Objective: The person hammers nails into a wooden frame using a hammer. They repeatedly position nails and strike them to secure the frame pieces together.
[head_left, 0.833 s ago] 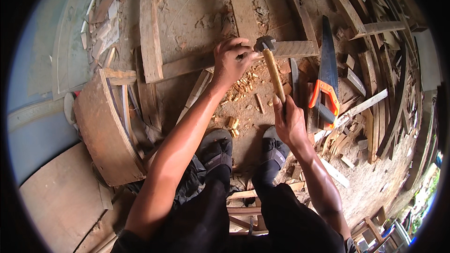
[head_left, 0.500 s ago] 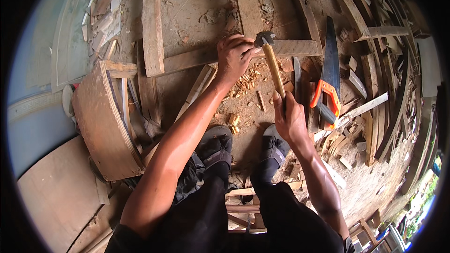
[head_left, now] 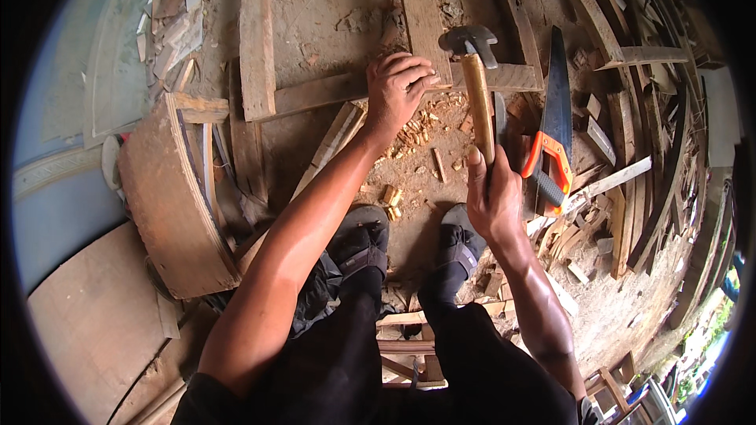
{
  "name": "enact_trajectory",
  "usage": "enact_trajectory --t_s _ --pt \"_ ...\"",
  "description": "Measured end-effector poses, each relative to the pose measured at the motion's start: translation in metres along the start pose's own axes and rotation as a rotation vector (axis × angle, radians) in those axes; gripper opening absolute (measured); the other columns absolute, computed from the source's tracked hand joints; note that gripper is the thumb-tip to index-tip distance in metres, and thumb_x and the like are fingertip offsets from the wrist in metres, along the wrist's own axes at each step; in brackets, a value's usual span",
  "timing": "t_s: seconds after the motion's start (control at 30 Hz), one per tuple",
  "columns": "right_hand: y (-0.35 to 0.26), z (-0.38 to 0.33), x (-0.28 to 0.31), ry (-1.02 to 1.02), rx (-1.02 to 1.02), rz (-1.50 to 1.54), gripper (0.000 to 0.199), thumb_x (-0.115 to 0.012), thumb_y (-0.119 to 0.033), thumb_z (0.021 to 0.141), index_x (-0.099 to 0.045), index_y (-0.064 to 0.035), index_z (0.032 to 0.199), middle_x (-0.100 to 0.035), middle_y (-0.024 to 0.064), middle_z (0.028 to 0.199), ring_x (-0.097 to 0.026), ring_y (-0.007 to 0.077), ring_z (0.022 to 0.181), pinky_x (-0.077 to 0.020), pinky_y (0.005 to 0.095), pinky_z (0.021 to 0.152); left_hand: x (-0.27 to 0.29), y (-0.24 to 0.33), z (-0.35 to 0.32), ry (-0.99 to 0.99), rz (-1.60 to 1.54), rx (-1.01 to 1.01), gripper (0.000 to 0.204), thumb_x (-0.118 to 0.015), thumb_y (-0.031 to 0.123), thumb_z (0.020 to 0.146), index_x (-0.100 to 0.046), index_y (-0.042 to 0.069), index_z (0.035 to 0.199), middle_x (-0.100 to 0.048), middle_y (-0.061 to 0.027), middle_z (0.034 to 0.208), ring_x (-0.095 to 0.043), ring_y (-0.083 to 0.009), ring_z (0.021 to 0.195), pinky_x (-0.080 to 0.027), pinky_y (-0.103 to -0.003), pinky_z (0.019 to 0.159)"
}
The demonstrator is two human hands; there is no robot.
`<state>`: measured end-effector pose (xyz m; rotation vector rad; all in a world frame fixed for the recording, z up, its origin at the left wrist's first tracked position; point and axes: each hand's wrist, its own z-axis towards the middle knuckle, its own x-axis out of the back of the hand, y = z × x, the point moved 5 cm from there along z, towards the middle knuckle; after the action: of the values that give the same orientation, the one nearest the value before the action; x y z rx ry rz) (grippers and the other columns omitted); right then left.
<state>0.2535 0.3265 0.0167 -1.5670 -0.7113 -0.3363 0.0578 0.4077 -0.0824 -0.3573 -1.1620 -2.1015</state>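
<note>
My right hand [head_left: 494, 198] is wrapped round the wooden handle of a hammer [head_left: 479, 110]. Its dark metal head is lifted just right of my left hand and apart from the wood. With fingers bent and pressed together, my left hand [head_left: 394, 96] rests where a vertical plank [head_left: 419, 12] meets the crosspiece [head_left: 319, 96] of a wooden frame. Whatever is between those fingertips, if anything, is too small to make out.
A handsaw [head_left: 556, 102] with an orange and black handle lies right of the hammer. Wood shavings [head_left: 416, 134] litter the floor before my feet. A plywood-faced piece [head_left: 169, 208] stands at left. Scrap timber [head_left: 626, 165] is heaped along the right.
The hammer has risen and swung right, away from my left fingertips, where its head was before. My left hand has stayed at the plank joint.
</note>
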Motion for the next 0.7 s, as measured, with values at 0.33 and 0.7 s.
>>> enact_trajectory --t_s 0.33,0.7 --pt "0.003 0.002 0.003 -0.048 -0.087 -0.024 0.027 -0.056 -0.02 0.105 -0.047 0.0024 0.093 -0.055 0.0269 0.059 -0.061 0.0503 0.06 -0.0394 0.0501 0.047 0.019 -0.04 0.008 -0.007 -0.344 0.502 0.037 -0.062 0.028 0.103 -0.059 -0.001 0.126 -0.068 -0.0196 0.118 -0.067 -0.0268 0.111 -0.054 -0.04 0.095" --pt "0.009 0.003 -0.003 -0.06 -0.028 -0.044 0.029 -0.057 -0.019 0.104 -0.047 0.0033 0.089 -0.056 0.0288 0.06 -0.059 0.0523 0.059 -0.0394 0.0524 0.047 -0.027 -0.074 0.031 -0.853 -0.07 0.877 0.07 -0.055 0.066 0.096 -0.074 0.001 0.115 -0.075 -0.0175 0.106 -0.068 -0.0272 0.106 -0.051 -0.042 0.093"
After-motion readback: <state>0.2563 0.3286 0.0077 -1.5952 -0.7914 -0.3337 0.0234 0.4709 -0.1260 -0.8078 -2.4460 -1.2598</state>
